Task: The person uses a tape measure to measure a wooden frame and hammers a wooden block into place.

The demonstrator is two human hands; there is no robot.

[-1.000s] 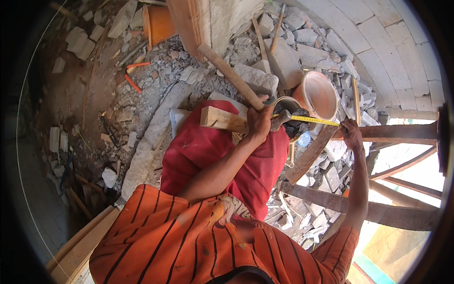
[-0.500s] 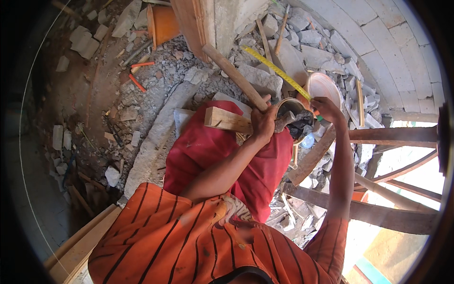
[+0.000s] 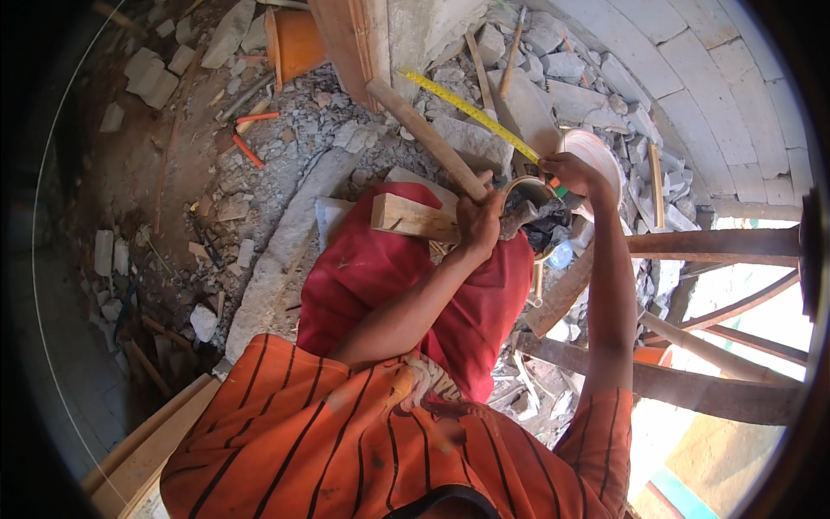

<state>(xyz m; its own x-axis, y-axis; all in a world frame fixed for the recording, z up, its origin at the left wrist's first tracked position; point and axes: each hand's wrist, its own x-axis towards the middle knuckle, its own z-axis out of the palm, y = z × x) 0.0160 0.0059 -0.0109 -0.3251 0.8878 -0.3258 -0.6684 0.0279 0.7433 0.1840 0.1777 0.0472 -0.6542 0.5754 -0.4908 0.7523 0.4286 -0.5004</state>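
Note:
My left hand [image 3: 481,221] is closed round a hammer [image 3: 424,134], close to its head, with the wooden handle slanting up and left. A squared wood block [image 3: 413,218] lies over my red-clad knee against the same hand; whether the fingers grip it too is hidden. In my right hand [image 3: 574,176] is a tape measure [image 3: 474,112], its green case mostly covered by my fingers. The yellow blade runs out up and left, its tip near the foot of a concrete pillar [image 3: 425,35]. Below both hands stands a bucket [image 3: 517,184] with black plastic inside.
Broken blocks and rubble [image 3: 566,95] cover the ground ahead. A pale round tub [image 3: 596,147] stands beyond my right hand, and an orange bucket [image 3: 298,45] lies at the far left. Curved wooden bars [image 3: 718,248] cross on the right, before a block wall [image 3: 718,95].
My right hand has moved left with the tape measure, and the blade's tip has swung left toward the pillar's foot. My left hand, hammer and wood block have hardly shifted.

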